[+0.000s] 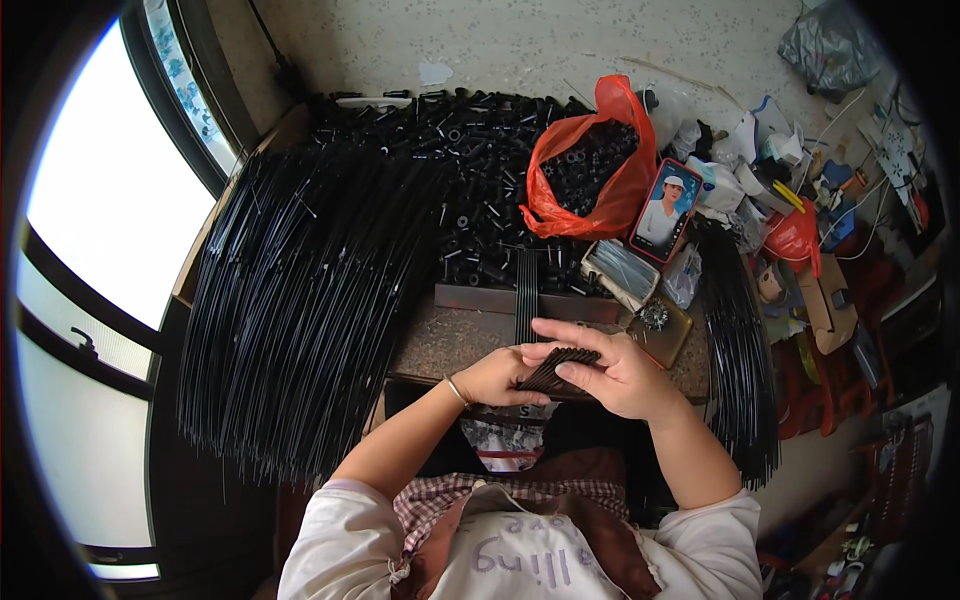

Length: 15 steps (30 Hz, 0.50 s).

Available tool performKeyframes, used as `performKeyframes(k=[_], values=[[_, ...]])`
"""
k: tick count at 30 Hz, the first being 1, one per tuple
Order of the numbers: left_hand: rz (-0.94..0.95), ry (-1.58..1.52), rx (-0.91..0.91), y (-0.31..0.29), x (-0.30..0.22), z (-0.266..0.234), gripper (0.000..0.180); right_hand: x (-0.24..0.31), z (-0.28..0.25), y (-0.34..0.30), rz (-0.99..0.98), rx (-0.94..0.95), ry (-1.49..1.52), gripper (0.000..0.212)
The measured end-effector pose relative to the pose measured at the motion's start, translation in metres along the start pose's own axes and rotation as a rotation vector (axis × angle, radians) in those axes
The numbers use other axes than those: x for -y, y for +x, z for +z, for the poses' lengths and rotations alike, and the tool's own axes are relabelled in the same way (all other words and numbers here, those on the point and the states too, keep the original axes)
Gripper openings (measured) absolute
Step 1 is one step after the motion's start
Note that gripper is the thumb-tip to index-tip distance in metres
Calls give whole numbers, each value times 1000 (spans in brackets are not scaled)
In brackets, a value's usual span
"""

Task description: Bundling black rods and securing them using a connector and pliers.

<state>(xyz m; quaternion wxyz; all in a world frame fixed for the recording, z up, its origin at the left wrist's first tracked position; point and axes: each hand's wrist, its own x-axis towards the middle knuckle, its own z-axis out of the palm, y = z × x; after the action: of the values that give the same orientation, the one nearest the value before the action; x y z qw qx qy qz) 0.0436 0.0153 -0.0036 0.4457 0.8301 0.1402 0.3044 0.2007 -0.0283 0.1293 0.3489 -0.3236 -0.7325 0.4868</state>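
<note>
My left hand point(494, 377), with a bracelet at the wrist, is closed round a bundle of thin black rods point(526, 290). The bundle runs away from me over a dark bar at the table's near part. Its near end fans out as a ridged row between my two hands. Against that end lies my right hand point(628, 378), its thumb on the near side and its fingers across the top. The fingers partly hide the rods. A great many long black rods point(300, 300) lie side by side on the left, hanging over the table edge.
Small black parts point(470, 150) are heaped behind the dark bar point(460, 298). A red plastic bag point(600, 215) holds more black pieces. Beside it lean a phone point(665, 210) and a box of thin pins point(622, 268). Another black rod bunch point(738, 350) hangs at the right.
</note>
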Motion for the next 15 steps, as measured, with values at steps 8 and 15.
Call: performKeyframes(k=[8, 15], values=[[111, -227, -146, 23, -74, -21, 25, 2, -9, 16, -379, 248, -578, 40], [126, -241, 17, 34, -98, -39, 17, -50, -69, 38, 353, -468, -426, 25]])
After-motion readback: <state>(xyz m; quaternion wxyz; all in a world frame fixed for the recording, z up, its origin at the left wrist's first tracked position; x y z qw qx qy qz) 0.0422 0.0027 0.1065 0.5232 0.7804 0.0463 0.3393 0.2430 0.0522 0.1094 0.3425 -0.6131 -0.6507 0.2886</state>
